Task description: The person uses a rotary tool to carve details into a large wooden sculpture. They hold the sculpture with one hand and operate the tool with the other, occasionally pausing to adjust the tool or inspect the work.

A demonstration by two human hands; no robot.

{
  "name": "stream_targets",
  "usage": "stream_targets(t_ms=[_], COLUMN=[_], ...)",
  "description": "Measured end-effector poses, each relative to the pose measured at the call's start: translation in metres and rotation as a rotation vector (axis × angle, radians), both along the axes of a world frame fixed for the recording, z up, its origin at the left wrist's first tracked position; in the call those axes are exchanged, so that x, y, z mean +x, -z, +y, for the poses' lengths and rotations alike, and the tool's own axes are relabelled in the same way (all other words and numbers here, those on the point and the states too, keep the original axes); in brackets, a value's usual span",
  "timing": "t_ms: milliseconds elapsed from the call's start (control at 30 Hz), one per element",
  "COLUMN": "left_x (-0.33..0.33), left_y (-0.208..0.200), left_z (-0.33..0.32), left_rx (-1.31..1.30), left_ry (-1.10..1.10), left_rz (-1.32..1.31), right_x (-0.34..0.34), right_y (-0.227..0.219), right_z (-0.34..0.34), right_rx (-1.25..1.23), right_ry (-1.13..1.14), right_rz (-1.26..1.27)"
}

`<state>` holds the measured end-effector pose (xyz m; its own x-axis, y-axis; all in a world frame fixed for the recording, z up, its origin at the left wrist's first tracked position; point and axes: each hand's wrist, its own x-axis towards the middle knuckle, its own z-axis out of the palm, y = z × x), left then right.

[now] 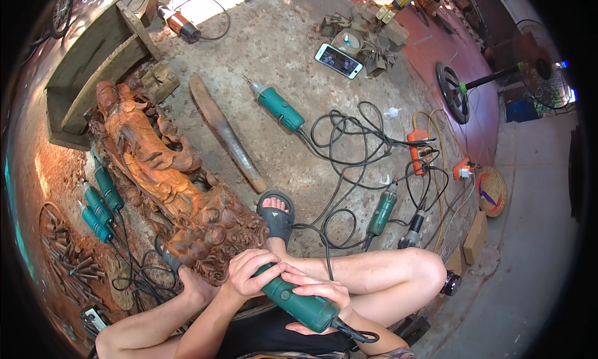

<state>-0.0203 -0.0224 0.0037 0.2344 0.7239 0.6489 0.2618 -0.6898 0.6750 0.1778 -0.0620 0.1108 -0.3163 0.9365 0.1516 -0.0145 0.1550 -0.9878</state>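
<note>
A green corded die grinder (298,306) is held in both my hands above my lap. My left hand (250,273) wraps round its front end, beside the lower end of a reddish-brown carved wooden figure (159,166). Over the grinder's body lies my right hand (321,290), its fingers across the top and part of the hand beneath. The grinder's tip is hidden by my left hand. The carving lies on its back between my legs and a wooden support (99,79), its upper end leaning on that support.
Another green die grinder (280,110) lies ahead, near a long curved wooden stick (224,132) and a phone (338,61). Tangled black cords (349,141) run to an orange power strip (418,152). Several teal grinders (96,203) lie left of the carving. A fan (536,66) stands far right.
</note>
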Motion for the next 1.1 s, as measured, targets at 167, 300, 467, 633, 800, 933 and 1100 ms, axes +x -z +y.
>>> stream_targets(t_ms=[167,300,467,633,800,933,1100], left_x=[0.0005,0.0011,0.0009,0.0009,0.0009,0.0014,0.0017], left_y=[-0.0014,-0.0022,-0.0017,-0.0017,-0.0011,-0.001,-0.0019], left_z=[0.0009,0.0012,0.0019,0.0018,0.0021,0.0023,0.0027], left_rx=[0.014,0.008,0.01,0.015,0.014,0.02,0.021], left_ry=[-0.006,-0.008,-0.015,-0.022,-0.023,-0.029,-0.031], left_rz=[-0.003,-0.013,-0.013,-0.002,-0.004,0.001,-0.008], right_x=[0.0014,0.0021,0.0024,0.0016,0.0012,0.0012,0.0014], right_y=[0.0007,0.0014,0.0016,0.0016,0.0031,0.0038,0.0023], right_z=[0.0003,0.0007,0.0024,0.0037,0.0041,0.0041,0.0038], right_rx=[0.021,0.02,0.024,0.025,0.026,0.027,0.011], right_ry=[-0.008,-0.004,-0.009,-0.01,-0.008,-0.007,-0.003], right_rz=[-0.007,-0.017,-0.06,-0.061,-0.044,-0.049,-0.054])
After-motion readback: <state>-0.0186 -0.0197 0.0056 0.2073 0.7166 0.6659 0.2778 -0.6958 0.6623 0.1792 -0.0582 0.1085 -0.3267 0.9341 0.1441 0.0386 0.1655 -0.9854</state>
